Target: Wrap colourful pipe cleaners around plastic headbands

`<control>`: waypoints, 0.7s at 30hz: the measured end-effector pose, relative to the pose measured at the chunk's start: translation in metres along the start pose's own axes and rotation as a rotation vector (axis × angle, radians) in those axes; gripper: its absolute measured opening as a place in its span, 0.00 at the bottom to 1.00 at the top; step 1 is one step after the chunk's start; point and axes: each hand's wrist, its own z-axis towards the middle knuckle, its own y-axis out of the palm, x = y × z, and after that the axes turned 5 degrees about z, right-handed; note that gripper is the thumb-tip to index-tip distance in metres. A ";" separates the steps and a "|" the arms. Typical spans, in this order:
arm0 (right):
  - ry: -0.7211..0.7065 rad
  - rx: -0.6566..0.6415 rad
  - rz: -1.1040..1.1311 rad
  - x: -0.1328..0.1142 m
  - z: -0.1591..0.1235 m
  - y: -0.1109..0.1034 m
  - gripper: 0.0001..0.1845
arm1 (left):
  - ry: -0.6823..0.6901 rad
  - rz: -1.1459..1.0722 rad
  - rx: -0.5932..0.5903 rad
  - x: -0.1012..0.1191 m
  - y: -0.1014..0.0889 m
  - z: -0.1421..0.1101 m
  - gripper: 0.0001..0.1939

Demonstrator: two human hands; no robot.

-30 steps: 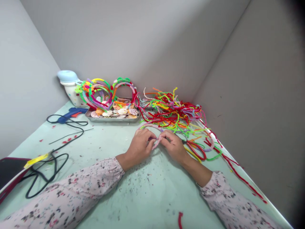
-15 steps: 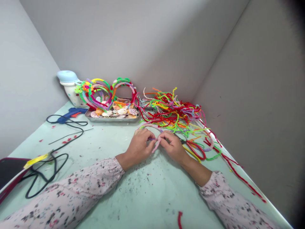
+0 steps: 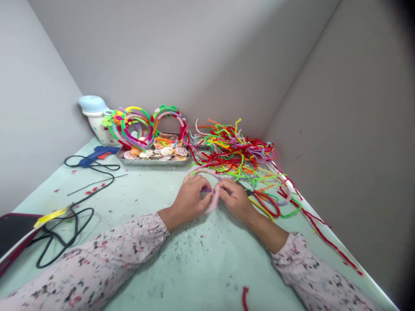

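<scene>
A pale pink pipe cleaner (image 3: 213, 204) hangs blurred between my two hands, over the table. My left hand (image 3: 192, 198) is closed, pinching a purple part of a curved band wrapped in pink and purple fuzz, like a headband (image 3: 207, 169). That band arches behind both hands, and its ends are hidden by my fingers. Close beside it, my right hand (image 3: 236, 199) is closed with thumb and fingertips on the pink pipe cleaner at the band. Scissors with red handles (image 3: 269, 204) lie just right of my right hand.
A metal tray (image 3: 155, 162) of seashells holds several fuzzy headbands (image 3: 129, 129). Tangled pipe cleaners (image 3: 233, 149) are piled at the back right. A blue glue gun (image 3: 97, 154), a white bottle (image 3: 97, 121) and a black cord (image 3: 76, 229) lie left. A red piece (image 3: 244, 298) sits in front.
The free end of the pink pipe cleaner has swung slightly and is now blurred by motion. Both hands stay in nearly the same place, still closed.
</scene>
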 end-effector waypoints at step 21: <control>0.125 -0.025 0.134 -0.001 0.003 0.000 0.11 | 0.047 0.021 -0.019 0.000 0.000 -0.001 0.05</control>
